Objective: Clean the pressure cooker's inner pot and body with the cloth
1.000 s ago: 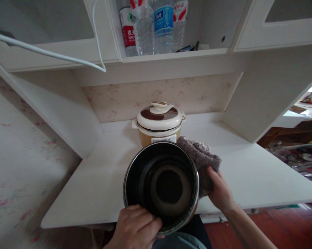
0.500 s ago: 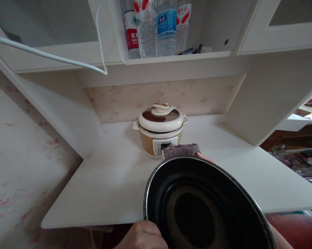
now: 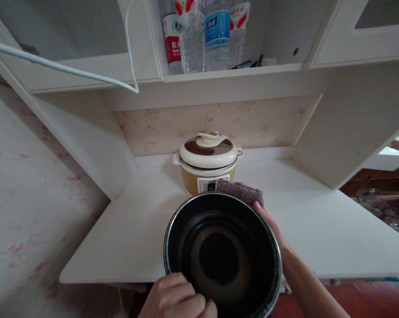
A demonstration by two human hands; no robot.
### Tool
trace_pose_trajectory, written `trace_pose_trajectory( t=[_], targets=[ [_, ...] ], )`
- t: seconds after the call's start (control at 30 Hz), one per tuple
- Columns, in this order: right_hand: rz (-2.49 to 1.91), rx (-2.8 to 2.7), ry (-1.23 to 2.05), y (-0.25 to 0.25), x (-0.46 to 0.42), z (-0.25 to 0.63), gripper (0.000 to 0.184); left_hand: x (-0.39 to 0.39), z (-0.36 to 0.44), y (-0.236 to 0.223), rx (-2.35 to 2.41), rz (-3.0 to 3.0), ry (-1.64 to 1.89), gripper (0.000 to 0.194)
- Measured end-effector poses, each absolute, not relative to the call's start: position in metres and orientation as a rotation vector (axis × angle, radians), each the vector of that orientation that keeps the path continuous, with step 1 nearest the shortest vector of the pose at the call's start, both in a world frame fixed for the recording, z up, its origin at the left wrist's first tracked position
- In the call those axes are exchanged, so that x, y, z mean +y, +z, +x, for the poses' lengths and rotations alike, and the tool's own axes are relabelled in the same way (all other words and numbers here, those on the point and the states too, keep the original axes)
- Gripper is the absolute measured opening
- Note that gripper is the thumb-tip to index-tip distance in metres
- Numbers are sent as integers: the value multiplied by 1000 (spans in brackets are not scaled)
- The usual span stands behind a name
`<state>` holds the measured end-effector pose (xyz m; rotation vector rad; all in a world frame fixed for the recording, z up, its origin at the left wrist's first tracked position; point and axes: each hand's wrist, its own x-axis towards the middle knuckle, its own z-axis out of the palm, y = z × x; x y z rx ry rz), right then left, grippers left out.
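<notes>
My left hand [image 3: 181, 298] is closed over the near-left rim of a black cooking pot [image 3: 219, 258], with its fingers curled inside. The pot is tilted so that its dark interior faces me, with a paler ring around the bottom. My right hand [image 3: 272, 225] is on the far right side of the pot, pressing a folded grey-brown cloth [image 3: 241, 191] against the outside wall. Most of its fingers are hidden behind the pot. Just beyond the cloth stands a cream and gold electric cooker [image 3: 208, 161] with its lid on; the cloth and pot partly cover its control panel.
A white desk top [image 3: 126, 247] runs under the cooker, between side panels. Above it, an open shelf holds several plastic bottles [image 3: 217, 37]. A white cable [image 3: 63, 70] hangs across the upper left. Floral wallpaper [image 3: 27, 198] covers the left wall.
The pot has shifted left and away from me, so more of it shows. My right hand and forearm have come into view beside it, and the cloth has moved slightly right.
</notes>
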<state>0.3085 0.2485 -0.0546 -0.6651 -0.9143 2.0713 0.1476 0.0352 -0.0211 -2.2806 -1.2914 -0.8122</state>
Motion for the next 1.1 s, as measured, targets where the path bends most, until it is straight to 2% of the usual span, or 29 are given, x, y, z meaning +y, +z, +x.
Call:
trace_pose_trajectory(
  t=[0.13, 0.27, 0.57, 1.1],
  targets=[
    [-729, -861, 1929, -76, 233, 296, 43, 29, 139, -25, -1414, -2231, -729, 8],
    [-693, -897, 1860, -98, 212, 279, 42, 22, 136, -33, -1574, -2109, -727, 5],
    [-721, -1017, 1706, -146, 162, 251, 47, 18, 128, -52, -1845, -1917, -771, 11],
    [-789, -987, 1678, -165, 161, 248, 40, 46, 152, -63, -1920, -1769, -698, 12]
  ],
)
